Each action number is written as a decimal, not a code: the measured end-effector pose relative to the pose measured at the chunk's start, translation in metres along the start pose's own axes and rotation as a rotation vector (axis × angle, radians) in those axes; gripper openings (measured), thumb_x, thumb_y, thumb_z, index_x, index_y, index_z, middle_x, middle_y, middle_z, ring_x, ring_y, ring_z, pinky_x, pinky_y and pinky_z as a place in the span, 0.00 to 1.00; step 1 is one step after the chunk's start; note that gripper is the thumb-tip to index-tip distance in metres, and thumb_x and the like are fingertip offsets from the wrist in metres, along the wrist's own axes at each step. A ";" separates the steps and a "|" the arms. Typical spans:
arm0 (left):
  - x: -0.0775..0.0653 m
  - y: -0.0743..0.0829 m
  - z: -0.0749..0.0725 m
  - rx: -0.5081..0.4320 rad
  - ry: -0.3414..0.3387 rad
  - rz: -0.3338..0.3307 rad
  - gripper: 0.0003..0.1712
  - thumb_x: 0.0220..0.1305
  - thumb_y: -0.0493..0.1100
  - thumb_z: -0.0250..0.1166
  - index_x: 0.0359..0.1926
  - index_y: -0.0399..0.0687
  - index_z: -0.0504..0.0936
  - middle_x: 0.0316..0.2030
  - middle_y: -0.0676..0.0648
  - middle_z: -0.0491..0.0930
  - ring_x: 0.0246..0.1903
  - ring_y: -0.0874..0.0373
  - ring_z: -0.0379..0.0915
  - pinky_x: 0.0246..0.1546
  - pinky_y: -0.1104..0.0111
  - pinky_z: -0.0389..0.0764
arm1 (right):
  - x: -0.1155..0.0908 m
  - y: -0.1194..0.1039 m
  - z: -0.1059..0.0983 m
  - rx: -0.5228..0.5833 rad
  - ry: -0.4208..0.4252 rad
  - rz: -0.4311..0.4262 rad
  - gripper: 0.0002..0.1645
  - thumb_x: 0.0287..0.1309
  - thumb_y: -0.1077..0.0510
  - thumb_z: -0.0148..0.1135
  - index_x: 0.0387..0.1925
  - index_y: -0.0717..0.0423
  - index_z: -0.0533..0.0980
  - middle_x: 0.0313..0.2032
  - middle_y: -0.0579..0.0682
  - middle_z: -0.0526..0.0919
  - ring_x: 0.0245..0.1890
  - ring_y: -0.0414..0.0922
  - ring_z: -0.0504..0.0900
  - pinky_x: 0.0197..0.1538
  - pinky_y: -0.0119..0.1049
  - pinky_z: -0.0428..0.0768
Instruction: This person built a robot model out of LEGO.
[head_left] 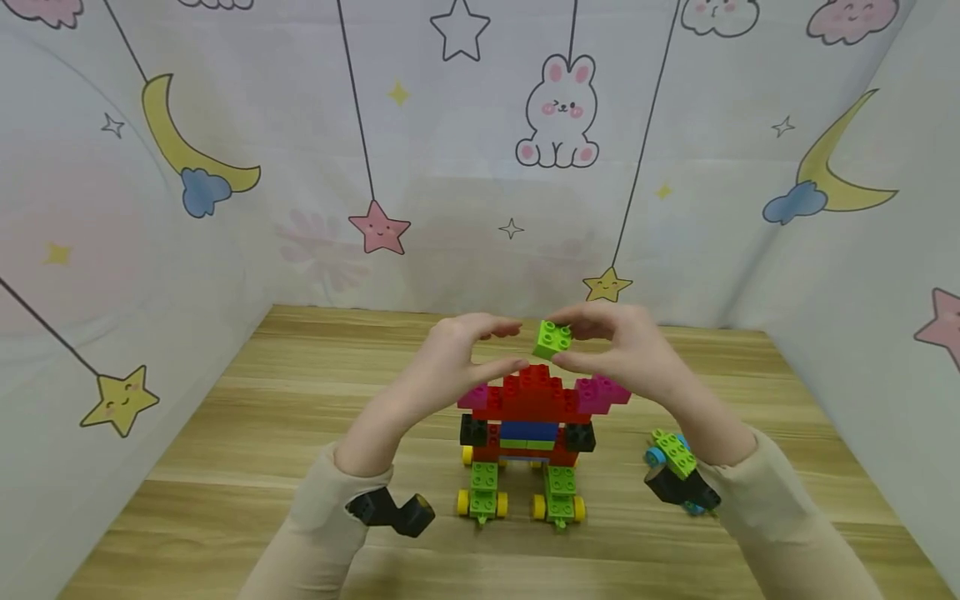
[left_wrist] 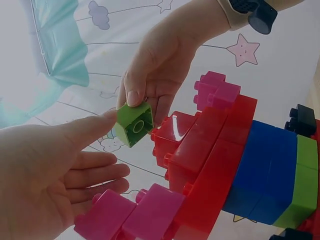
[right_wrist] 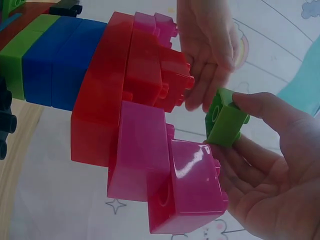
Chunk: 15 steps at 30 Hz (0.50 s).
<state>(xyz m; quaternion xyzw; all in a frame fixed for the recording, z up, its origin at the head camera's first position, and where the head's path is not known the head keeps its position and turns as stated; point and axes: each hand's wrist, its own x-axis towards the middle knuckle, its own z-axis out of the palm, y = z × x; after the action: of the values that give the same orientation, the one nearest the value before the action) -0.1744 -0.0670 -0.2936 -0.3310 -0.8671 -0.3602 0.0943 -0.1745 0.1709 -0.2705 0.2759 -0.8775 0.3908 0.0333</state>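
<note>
A lime-green toy brick (head_left: pixel 552 339) with studs on top is pinched between the thumb and fingers of my right hand (head_left: pixel 618 346). It hangs just above the red stepped top (head_left: pixel 532 392) of a built figure, and its hollow underside shows in the left wrist view. My left hand (head_left: pixel 468 354) is on the other side of the brick, fingers extended and parted from the thumb, holding nothing. Pink bricks (right_wrist: pixel 195 180) stick out at both sides of the red top. Below them come blue bricks (head_left: pixel 528 431), black bricks (head_left: pixel 472 429) and green wheeled feet (head_left: pixel 484 492).
The figure stands on a wood-grain table (head_left: pixel 300 517). Right of it, partly behind my right wrist, lies a small green piece with blue wheels (head_left: pixel 672 452). A white printed cloth (head_left: pixel 480 192) encloses the back and sides.
</note>
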 end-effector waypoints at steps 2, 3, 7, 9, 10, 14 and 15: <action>0.000 0.001 0.001 -0.009 0.005 0.011 0.24 0.61 0.45 0.70 0.56 0.40 0.81 0.53 0.44 0.83 0.53 0.50 0.79 0.55 0.58 0.80 | 0.000 0.000 0.003 0.003 -0.011 -0.011 0.22 0.54 0.62 0.71 0.52 0.59 0.80 0.49 0.55 0.84 0.46 0.50 0.84 0.56 0.51 0.80; 0.000 0.001 0.001 -0.013 0.006 0.017 0.24 0.61 0.45 0.70 0.56 0.40 0.81 0.53 0.44 0.83 0.53 0.50 0.79 0.54 0.58 0.80 | 0.000 0.001 0.004 0.001 -0.016 -0.017 0.22 0.54 0.62 0.71 0.52 0.60 0.80 0.49 0.55 0.84 0.46 0.50 0.84 0.56 0.50 0.80; 0.000 0.002 0.002 -0.023 0.003 0.034 0.23 0.61 0.45 0.70 0.55 0.40 0.81 0.53 0.44 0.83 0.53 0.49 0.79 0.54 0.58 0.80 | 0.000 0.002 0.009 -0.010 -0.028 -0.039 0.22 0.53 0.62 0.71 0.51 0.60 0.81 0.48 0.54 0.84 0.45 0.49 0.84 0.56 0.49 0.81; -0.001 0.002 0.003 -0.025 0.000 0.039 0.23 0.61 0.45 0.70 0.55 0.40 0.81 0.53 0.44 0.83 0.53 0.49 0.79 0.55 0.58 0.80 | 0.000 0.002 0.010 -0.013 -0.033 -0.040 0.22 0.53 0.62 0.72 0.52 0.59 0.81 0.49 0.54 0.84 0.46 0.49 0.83 0.55 0.49 0.81; -0.001 0.002 0.003 -0.025 -0.002 0.041 0.23 0.61 0.45 0.70 0.55 0.40 0.81 0.53 0.44 0.83 0.53 0.49 0.79 0.55 0.57 0.80 | 0.000 0.002 0.011 -0.013 -0.035 -0.041 0.22 0.53 0.62 0.72 0.52 0.59 0.81 0.49 0.54 0.84 0.46 0.49 0.83 0.55 0.49 0.81; -0.001 0.002 0.004 -0.021 -0.021 0.043 0.23 0.62 0.45 0.69 0.55 0.40 0.81 0.52 0.44 0.83 0.53 0.50 0.78 0.56 0.57 0.79 | -0.001 0.002 0.012 -0.013 -0.049 -0.034 0.22 0.53 0.61 0.72 0.52 0.59 0.81 0.49 0.54 0.84 0.47 0.50 0.83 0.56 0.49 0.81; -0.001 0.002 0.004 -0.020 -0.026 0.042 0.23 0.62 0.45 0.69 0.55 0.40 0.81 0.52 0.44 0.83 0.54 0.49 0.78 0.56 0.57 0.79 | -0.002 0.002 0.012 -0.012 -0.052 -0.033 0.22 0.53 0.62 0.71 0.52 0.60 0.81 0.49 0.54 0.84 0.47 0.50 0.83 0.56 0.49 0.80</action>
<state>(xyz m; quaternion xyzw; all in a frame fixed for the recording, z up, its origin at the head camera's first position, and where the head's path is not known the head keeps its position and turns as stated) -0.1720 -0.0636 -0.2958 -0.3549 -0.8574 -0.3623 0.0873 -0.1725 0.1643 -0.2811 0.3000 -0.8759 0.3775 0.0187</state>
